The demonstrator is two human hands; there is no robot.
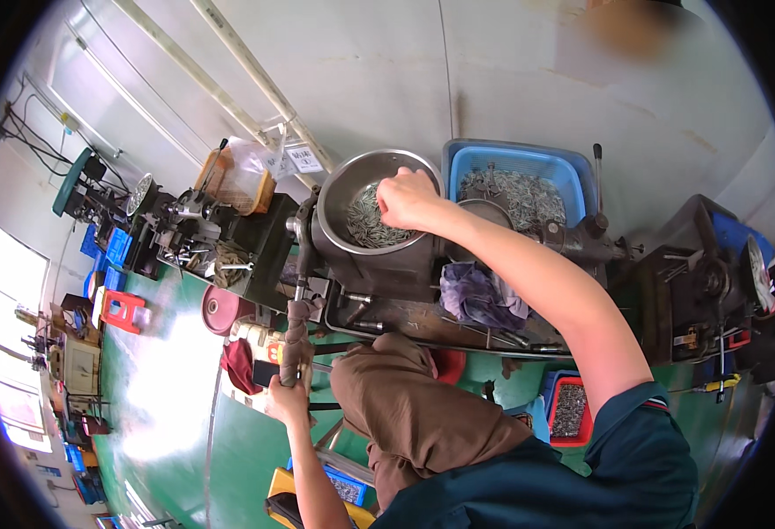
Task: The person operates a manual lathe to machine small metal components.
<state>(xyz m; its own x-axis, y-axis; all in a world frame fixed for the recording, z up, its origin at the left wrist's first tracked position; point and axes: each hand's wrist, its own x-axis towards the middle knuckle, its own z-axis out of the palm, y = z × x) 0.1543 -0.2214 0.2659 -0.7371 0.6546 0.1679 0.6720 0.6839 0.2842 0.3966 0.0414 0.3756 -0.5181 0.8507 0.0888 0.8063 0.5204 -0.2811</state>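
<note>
One head-worn fisheye looks down from near on the left hand (pixel 287 401) and right hand (pixel 409 198).

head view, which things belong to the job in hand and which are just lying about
Likely in the job:
metal bowl, right hand in it
small metal parts inside
wrapped lever, left hand on it

Apparently lying about:
purple cloth
dark-red cloth
red stool

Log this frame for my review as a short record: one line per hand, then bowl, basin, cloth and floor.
Left hand: holds the lower end of a wrapped lever handle
Right hand: in the steel bowl; anything between the fingers is hidden
Bowl: holds small slender metal pieces
Blue basin: right of the bowl, holding metal parts
Purple cloth: crumpled, below the basin in view
Floor: green
</note>
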